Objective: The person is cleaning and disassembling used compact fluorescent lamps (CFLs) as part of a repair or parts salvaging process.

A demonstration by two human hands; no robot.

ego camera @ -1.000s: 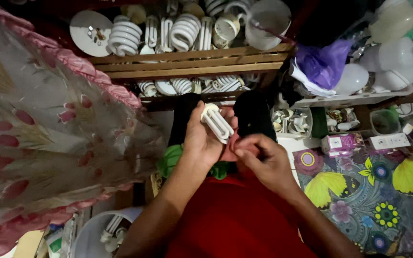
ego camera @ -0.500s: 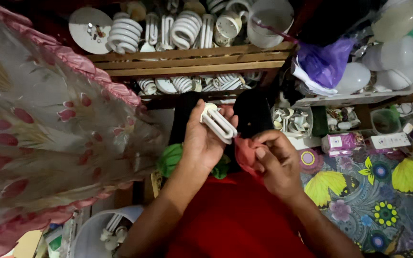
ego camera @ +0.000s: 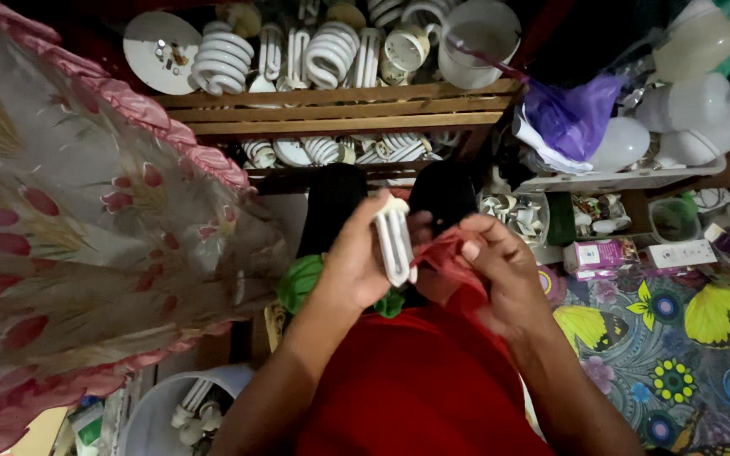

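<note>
A plain red cloth garment (ego camera: 420, 380) is worn. Both forearms are left bare; the left hand (ego camera: 352, 262) and right hand (ego camera: 500, 279) are ungloved.

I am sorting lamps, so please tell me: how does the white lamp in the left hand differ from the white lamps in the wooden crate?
The lamp in the left hand has straight tubes; the lamps in the wooden crate are spirals. The first is held in the left hand; the others lie loose in the wooden crate. All are white.

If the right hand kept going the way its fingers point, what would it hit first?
Probably the white tube lamp held in the left hand: the right hand, pinching red cloth, points left toward it. Depth is unclear.
</note>
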